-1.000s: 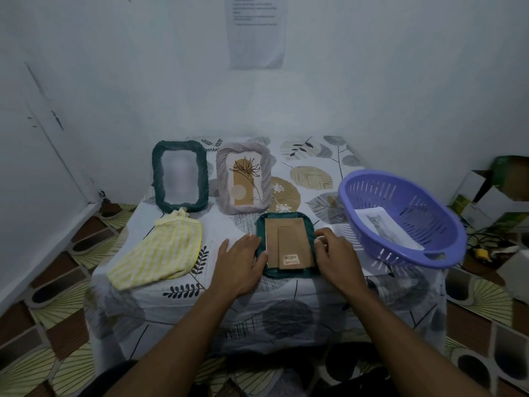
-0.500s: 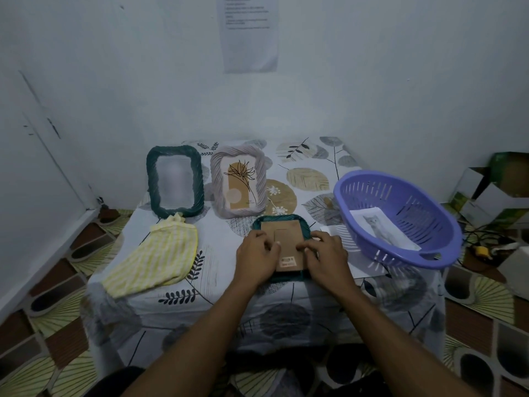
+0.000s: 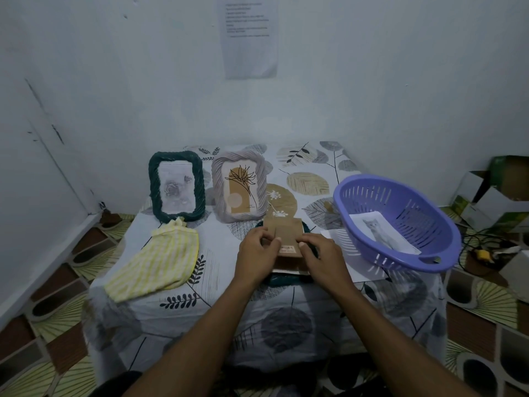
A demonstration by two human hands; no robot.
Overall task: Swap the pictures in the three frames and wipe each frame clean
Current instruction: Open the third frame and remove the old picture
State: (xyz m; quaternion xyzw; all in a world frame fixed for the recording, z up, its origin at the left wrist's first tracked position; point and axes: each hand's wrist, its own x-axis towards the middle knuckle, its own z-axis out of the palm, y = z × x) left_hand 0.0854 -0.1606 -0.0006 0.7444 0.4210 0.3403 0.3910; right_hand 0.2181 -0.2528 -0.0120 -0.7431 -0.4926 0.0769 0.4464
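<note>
A dark green frame (image 3: 176, 186) with a grey rose picture stands at the back left of the table. Beside it stands a pale grey frame (image 3: 240, 187) holding a tan plant picture. A third, teal frame (image 3: 282, 281) lies face down at the table's front, mostly hidden under my hands. My left hand (image 3: 254, 252) and my right hand (image 3: 320, 257) both grip its brown cardboard backing (image 3: 286, 236), which is tilted up off the frame. A cat picture (image 3: 382, 234) lies inside the purple basket (image 3: 396, 222).
A yellow striped cloth (image 3: 157, 260) lies on the table's left part. A white sheet (image 3: 336, 237) sticks out from under the basket. Cardboard boxes (image 3: 498, 193) and cables (image 3: 483, 247) sit on the tiled floor to the right. Walls close in behind and left.
My hands closed in from the frame's sides onto the cardboard backing and lifted its near end up off the teal frame. The camera moved closer.
</note>
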